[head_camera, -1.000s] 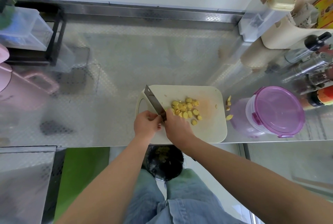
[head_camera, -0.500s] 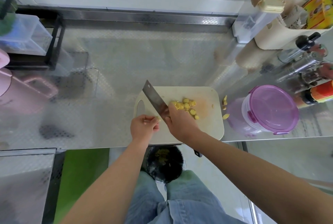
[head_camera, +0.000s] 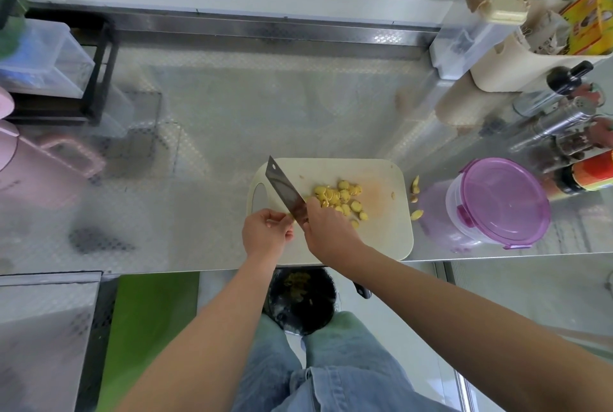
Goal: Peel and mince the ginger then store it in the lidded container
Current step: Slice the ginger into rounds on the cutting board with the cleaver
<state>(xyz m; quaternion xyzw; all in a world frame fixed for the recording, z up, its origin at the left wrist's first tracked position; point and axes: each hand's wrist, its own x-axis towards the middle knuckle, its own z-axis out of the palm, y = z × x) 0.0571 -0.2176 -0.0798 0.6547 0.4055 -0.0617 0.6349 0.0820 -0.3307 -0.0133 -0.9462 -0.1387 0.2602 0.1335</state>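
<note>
Well, saw ginger slices [head_camera: 338,199] piled on the cutting board [head_camera: 381,235], just right of the knife [head_camera: 283,187] slanting up-left. Found the right hand [head_camera: 326,229], nearest the pile, gripping that knife; left hand [head_camera: 265,233] pinching a tiny bit [head_camera: 289,217], maybe ginger

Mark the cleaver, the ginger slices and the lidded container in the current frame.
cleaver [head_camera: 284,186]: head view, middle of the blade's flat side.
ginger slices [head_camera: 336,196]: head view, centre of the yellow pile.
lidded container [head_camera: 504,202]: head view, centre of the purple lid.
</note>
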